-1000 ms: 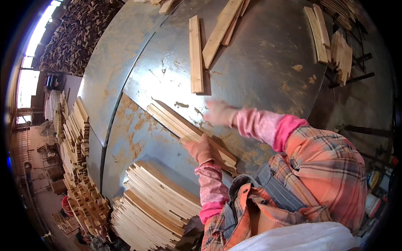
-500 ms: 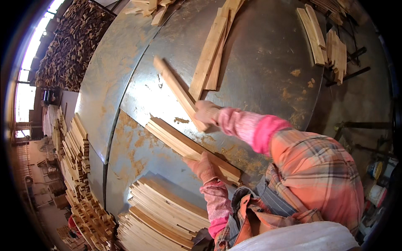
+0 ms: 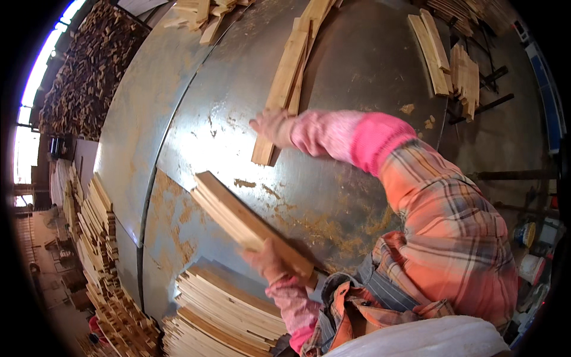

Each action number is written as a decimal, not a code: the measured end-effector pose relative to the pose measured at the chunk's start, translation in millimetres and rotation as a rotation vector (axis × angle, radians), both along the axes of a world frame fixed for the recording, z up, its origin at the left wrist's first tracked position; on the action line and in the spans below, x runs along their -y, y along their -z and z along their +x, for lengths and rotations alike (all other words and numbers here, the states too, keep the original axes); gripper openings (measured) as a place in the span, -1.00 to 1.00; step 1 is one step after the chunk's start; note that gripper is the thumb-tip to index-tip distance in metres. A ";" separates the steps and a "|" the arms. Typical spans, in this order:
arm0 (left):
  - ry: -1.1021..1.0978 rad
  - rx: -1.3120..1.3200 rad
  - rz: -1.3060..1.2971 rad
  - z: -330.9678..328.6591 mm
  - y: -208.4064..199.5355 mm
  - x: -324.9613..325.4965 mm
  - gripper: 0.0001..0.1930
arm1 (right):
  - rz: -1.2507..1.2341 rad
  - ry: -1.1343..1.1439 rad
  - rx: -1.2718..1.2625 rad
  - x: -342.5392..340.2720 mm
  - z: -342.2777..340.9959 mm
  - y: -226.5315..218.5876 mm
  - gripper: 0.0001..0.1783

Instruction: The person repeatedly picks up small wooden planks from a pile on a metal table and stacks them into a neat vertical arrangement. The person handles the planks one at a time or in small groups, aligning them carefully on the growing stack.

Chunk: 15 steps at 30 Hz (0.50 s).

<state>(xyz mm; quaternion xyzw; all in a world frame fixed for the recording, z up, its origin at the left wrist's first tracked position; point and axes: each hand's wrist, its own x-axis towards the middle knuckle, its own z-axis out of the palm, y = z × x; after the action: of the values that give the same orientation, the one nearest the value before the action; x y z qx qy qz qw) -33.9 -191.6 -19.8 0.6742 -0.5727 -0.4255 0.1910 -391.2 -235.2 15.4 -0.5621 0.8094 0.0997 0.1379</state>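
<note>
My left hand (image 3: 266, 260) is closed around the side of a small stack of pale wooden strips (image 3: 238, 221), which lies slantwise on the metal table near my body. Farther away, my right hand (image 3: 275, 126) reaches over a long wooden board (image 3: 285, 89) close to its near end. Its fingers bend over the board's left edge; the palm side is hidden. Under and beside that board lies another long board (image 3: 295, 98), partly covered.
A broad metal tabletop (image 3: 357, 77) carries patches of sawdust (image 3: 309, 223). Many strips are piled at lower left (image 3: 229, 306), and more stacked wood (image 3: 98, 232) stands beyond the table's left edge. Boards (image 3: 429, 53) lie at the far right, wood pieces (image 3: 205, 15) at the far left.
The single strip my right hand held has joined the stack by my left hand. My right hand has moved away to the long board, whose near end has come closer to me.
</note>
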 end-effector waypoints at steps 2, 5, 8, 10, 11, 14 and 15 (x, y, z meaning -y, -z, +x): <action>-0.001 0.178 -0.143 47.2 13.5 0.2 0.09 | 0.016 0.050 -0.066 28.6 -58.9 30.3 -0.32; 0.056 0.600 -0.171 91.2 3.7 0.7 0.04 | -0.009 0.441 -0.270 27.2 -95.8 87.7 -0.43; -0.115 0.851 -0.072 186.7 23.3 -12.4 0.01 | -0.085 0.634 0.027 33.9 -57.0 56.8 -0.43; -0.011 1.001 -0.031 179.7 10.8 -13.8 -0.08 | -0.298 0.528 0.239 -13.5 -46.9 31.7 -0.42; 0.100 1.028 -0.072 175.7 4.7 -6.7 -0.10 | -0.448 0.435 0.327 -49.4 -49.9 24.0 -0.41; 0.263 0.876 -0.373 106.9 -0.3 32.6 -0.13 | -0.591 0.843 0.435 -103.4 -70.0 68.8 -0.34; 0.365 0.756 -0.478 80.5 -4.6 44.6 -0.09 | -0.537 0.889 0.515 -103.5 -75.2 72.7 -0.33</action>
<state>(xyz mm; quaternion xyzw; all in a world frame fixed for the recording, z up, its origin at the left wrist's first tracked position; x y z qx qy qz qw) 46.6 -236.2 -15.2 0.6072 -0.7927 -0.0337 0.0413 -466.4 -131.7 -57.3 -0.1897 0.9049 -0.3169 0.2115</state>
